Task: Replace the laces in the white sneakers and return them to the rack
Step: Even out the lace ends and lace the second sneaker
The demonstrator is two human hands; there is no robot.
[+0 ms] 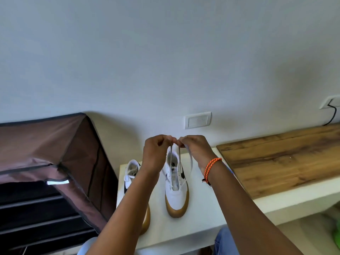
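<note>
Two white sneakers with gum soles and black logos stand on a white ledge [200,214]. The right sneaker [177,192] points toward me with its tongue open. The left sneaker [131,173] is partly hidden under my left forearm. My left hand [156,151] and my right hand [196,150] are raised above the right sneaker, fingertips almost touching. Each hand pinches one end of the white lace [171,159], whose two strands run up taut from the lower eyelets. A loose lace end loops down beside my right hand.
A brown fabric-covered shoe rack [55,162] with dark shelves stands at the left, its front flap lifted. A wooden board [279,159] lies on the ledge at the right. The wall behind carries a switch plate [197,120] and an outlet with a black cable [331,107].
</note>
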